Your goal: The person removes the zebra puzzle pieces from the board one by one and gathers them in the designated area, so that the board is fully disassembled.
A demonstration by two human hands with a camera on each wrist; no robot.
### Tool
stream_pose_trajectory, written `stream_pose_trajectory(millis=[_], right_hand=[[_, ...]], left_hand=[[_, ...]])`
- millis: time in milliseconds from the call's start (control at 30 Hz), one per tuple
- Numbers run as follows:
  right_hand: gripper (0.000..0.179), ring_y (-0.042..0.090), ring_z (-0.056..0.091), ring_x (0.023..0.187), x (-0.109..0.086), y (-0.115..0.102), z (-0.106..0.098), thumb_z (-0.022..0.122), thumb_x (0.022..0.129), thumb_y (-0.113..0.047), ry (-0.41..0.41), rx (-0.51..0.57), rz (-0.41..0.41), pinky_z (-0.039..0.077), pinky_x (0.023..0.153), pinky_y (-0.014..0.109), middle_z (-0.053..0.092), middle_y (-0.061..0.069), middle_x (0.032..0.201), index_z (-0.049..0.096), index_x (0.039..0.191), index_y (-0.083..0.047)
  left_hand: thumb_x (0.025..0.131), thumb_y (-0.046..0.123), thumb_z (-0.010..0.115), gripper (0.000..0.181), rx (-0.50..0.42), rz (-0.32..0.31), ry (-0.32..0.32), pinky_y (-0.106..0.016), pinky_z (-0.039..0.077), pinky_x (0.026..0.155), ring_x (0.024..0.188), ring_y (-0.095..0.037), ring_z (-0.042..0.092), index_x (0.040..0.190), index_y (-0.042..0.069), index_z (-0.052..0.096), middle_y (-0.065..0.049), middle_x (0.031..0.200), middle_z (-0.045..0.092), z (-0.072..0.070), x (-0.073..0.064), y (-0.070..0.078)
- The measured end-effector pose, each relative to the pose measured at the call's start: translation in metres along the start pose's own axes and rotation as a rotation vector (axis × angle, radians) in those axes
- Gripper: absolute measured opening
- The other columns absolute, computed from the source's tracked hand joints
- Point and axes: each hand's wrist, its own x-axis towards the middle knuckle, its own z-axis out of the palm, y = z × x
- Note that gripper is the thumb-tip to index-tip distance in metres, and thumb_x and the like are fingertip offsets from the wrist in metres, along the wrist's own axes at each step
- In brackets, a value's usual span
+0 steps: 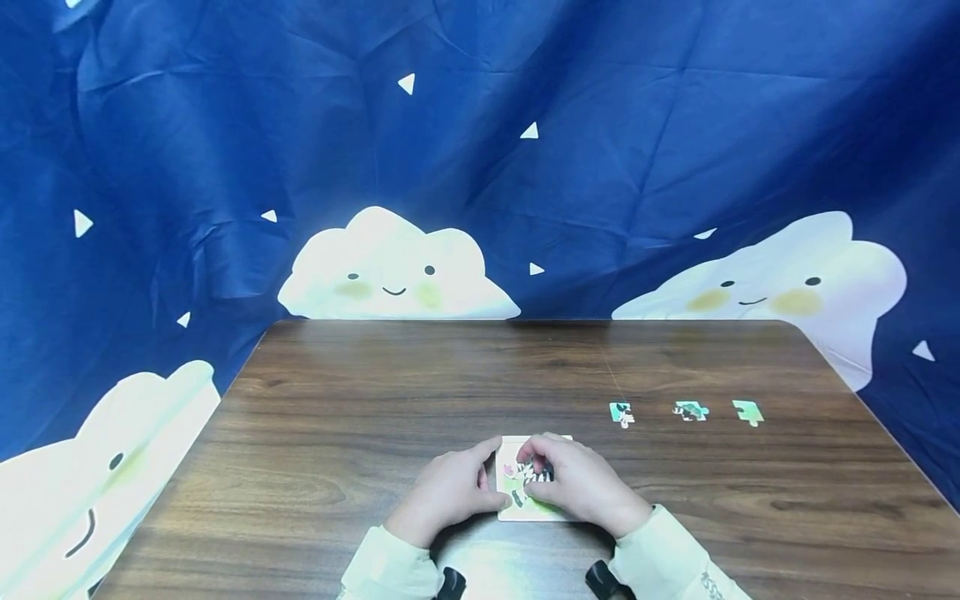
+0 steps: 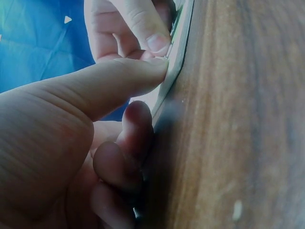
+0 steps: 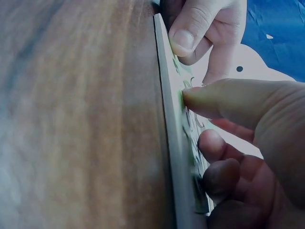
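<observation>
A small square puzzle board [image 1: 517,515] with a pale rim lies flat near the front of the table, a black-and-white striped animal pictured on it. My left hand [image 1: 450,492] holds its left edge, thumb on top and the other fingers against the side. Over the board, my right hand [image 1: 588,485] curls its thumb and index finger on a striped puzzle piece [image 1: 536,477]. Part of that piece is hidden by the fingers. In the right wrist view, the thumb tip touches the picture surface just above the board's edge [image 3: 178,167].
Three loose puzzle pieces lie in a row to the right and farther back: a striped one [image 1: 622,413], a teal one with dark marks [image 1: 691,411] and a green one [image 1: 747,412]. Behind the brown wooden table [image 1: 337,400] hangs a blue cloth [image 1: 480,167] with clouds.
</observation>
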Motion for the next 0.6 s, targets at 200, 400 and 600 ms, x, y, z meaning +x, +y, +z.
stream_pose_trajectory(millis=[200,400,600], right_hand=[[0.027,0.004,0.050,0.075,-0.0003,-0.0009,-0.0008,0.074,0.075,-0.008,0.009,0.011,0.000,0.041,0.069,0.027,0.056,-0.016,0.081,0.067,0.096,-0.024],[0.027,0.005,0.052,0.074,0.0000,-0.0004,-0.0004,0.073,0.076,-0.006,0.021,0.028,0.009,0.042,0.070,0.027,0.056,-0.017,0.079,0.068,0.095,-0.024],[0.025,0.005,0.051,0.074,-0.0001,0.0016,0.0005,0.073,0.076,-0.007,0.035,0.038,0.009,0.041,0.069,0.026,0.056,-0.016,0.079,0.069,0.094,-0.023]], left_hand=[[0.072,0.037,0.079,0.082,-0.004,-0.004,-0.002,-0.025,0.040,0.058,0.056,0.000,0.049,0.145,0.010,0.053,0.020,0.063,0.053,0.0008,-0.0003,-0.0009],[0.072,0.038,0.079,0.083,-0.002,0.004,0.001,-0.024,0.040,0.058,0.055,0.000,0.048,0.145,0.010,0.053,0.021,0.063,0.053,0.0016,0.0006,-0.0022],[0.072,0.037,0.079,0.083,-0.012,0.006,0.000,-0.024,0.040,0.057,0.055,0.000,0.048,0.145,0.009,0.052,0.020,0.064,0.053,0.0018,0.0010,-0.0029]])
